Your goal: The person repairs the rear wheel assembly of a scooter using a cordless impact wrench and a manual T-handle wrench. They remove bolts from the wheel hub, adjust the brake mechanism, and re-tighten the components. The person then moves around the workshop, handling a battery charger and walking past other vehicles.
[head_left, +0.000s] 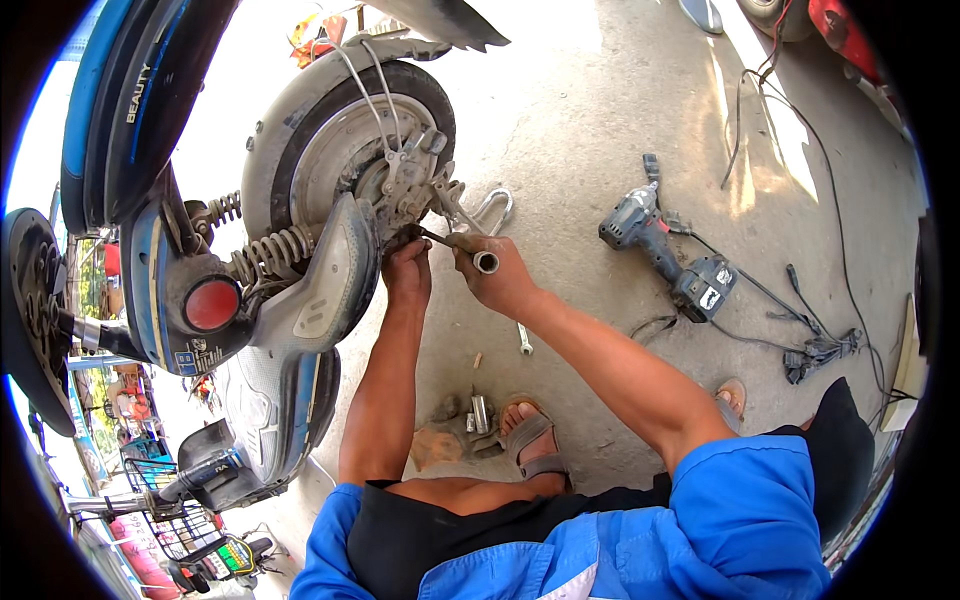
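A scooter (210, 300) lies on its side at the left, its dusty rear wheel (310, 160) and hub (405, 190) exposed. My left hand (406, 268) is closed just below the hub, its fingers at a part I cannot make out. My right hand (497, 276) grips a metal socket wrench (486, 261), whose dark shaft runs toward the hub beside my left fingers. A curved metal piece (505, 200) lies beyond my right hand. An open-end wrench (525, 340) lies beneath my right forearm.
A cordless impact tool (645, 240) lies at the right among cables (810, 340). Small metal sockets (480, 415) rest on the concrete floor (600, 110) near my sandalled foot (530, 445). A red vehicle (840, 35) stands at the top right; a basket (170, 510) is at lower left.
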